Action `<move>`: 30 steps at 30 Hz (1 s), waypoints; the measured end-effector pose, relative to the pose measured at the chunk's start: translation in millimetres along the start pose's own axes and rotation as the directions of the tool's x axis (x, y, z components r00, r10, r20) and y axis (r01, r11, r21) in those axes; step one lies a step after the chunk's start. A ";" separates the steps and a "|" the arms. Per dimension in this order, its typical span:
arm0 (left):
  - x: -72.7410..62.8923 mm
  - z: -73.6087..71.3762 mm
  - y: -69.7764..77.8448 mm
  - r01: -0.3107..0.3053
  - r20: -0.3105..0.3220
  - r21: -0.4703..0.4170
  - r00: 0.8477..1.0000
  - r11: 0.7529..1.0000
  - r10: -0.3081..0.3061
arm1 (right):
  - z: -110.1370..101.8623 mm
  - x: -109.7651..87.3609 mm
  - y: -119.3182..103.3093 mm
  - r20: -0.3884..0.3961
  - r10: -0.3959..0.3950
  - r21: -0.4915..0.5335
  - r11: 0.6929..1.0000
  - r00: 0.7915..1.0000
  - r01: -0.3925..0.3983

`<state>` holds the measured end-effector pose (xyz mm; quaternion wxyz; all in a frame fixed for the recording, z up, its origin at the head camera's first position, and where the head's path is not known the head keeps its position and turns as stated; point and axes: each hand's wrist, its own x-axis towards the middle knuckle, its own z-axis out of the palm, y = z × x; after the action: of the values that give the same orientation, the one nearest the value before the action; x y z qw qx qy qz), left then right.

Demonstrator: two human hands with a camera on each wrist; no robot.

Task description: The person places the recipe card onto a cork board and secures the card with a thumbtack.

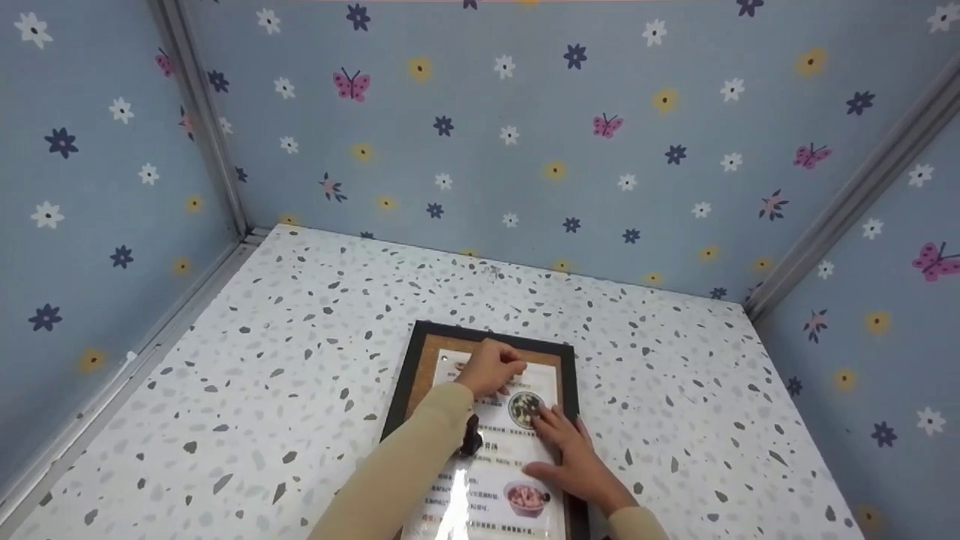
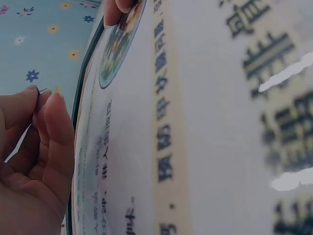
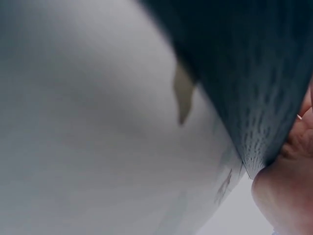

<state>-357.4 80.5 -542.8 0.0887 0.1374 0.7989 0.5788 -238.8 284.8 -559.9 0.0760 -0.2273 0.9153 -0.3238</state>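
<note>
A cork board (image 1: 425,375) with a black frame lies on the table. On it is a glossy printed sheet (image 1: 480,472) with dish pictures and lines of text. My left hand (image 1: 489,369) is over the sheet's upper part, pinching a small pushpin (image 2: 39,91) between thumb and finger; a purple bit and a thin metal point show. My right hand (image 1: 574,457) rests with fingers spread on the sheet's right side and across the frame's right edge. Its fingertips overlap the round dish picture (image 1: 523,409). In the right wrist view the dark frame side (image 3: 254,98) runs beside that hand.
The speckled white table (image 1: 300,390) surrounds the board. Blue flowered panels (image 1: 510,105) stand at the back and both sides, with grey metal posts (image 1: 202,112) in the corners. A small round pin head (image 1: 444,358) sits at the sheet's top left corner.
</note>
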 end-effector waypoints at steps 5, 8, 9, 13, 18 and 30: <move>8.2 11.4 0.6 -0.015 0.021 0.099 1.000 0.995 0.013 | 1.2 -1.0 -0.9 0.016 0.010 -0.029 1.000 1.000 -0.010; 13.2 17.7 2.8 0.003 -0.007 0.229 1.000 0.973 -0.001 | 3.8 -0.3 -1.0 0.017 0.005 -0.058 0.998 1.000 -0.004; 14.8 19.5 4.1 0.012 -0.020 0.279 1.000 0.960 -0.007 | 4.6 0.0 -1.1 0.015 0.002 -0.066 0.998 1.000 -0.001; 21.2 25.9 9.1 0.046 -0.067 0.426 0.998 0.904 -0.019 | 5.1 1.1 -1.9 0.015 0.013 -0.074 0.997 1.000 -0.012; 24.5 29.8 14.4 0.098 -0.098 0.476 0.994 0.874 -0.058 | 3.0 0.6 -3.5 0.015 0.022 -0.065 0.998 1.000 -0.021; 34.0 35.3 24.2 0.244 -0.102 0.480 0.970 0.843 -0.222 | 3.7 0.9 -3.8 0.016 0.031 -0.063 0.998 0.999 -0.030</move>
<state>-376.2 130.3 -530.3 0.1035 0.0450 0.9314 0.3459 -237.1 279.8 -560.4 0.0814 -0.2184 0.9276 -0.2920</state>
